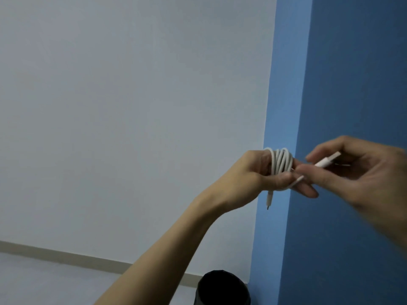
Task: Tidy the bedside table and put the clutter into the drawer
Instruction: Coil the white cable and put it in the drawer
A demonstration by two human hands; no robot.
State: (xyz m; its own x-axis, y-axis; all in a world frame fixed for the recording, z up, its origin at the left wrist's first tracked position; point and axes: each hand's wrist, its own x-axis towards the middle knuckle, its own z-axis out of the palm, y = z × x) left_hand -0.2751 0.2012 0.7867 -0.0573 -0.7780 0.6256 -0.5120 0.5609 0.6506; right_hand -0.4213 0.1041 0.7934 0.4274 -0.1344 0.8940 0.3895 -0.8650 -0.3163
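**A:** What sits closest to the viewer?

**B:** The right hand (356,170), large and blurred at the right edge. Its grip pinches the wider plug (328,160) of a white cable (280,160) between thumb and fingertips.

**A:** And the other hand?

**B:** The left hand (257,172) reaches up from the bottom of the view on a bare forearm. Its grip is curled round the cable, which is wound in several loops about the fingers, with the thumb pressed against them. A slim connector (269,200) dangles just below that hand.

**A:** How far along is the tidying?

**B:** The cable looks almost fully coiled, and only a short tail between the two hands seems left to wrap or tuck in. It is held in mid-air, not yet put away. Neither the desk nor the drawer is in view, so I cannot tell what other clutter remains.

**A:** What do the surfaces look like?

**B:** The cord is smooth, round and matte white, and it bends easily into tight loops. Both plugs are stiff, straight white sleeves, and the slim one ends in a small dark tip. Behind the hands, a flat pale wall (132,106) meets a blue wall (352,73) along a vertical edge. A beige skirting board (66,256) runs above a pale floor (44,282). At the bottom edge sits a dark rounded object (222,287) — too little of it shows to identify.
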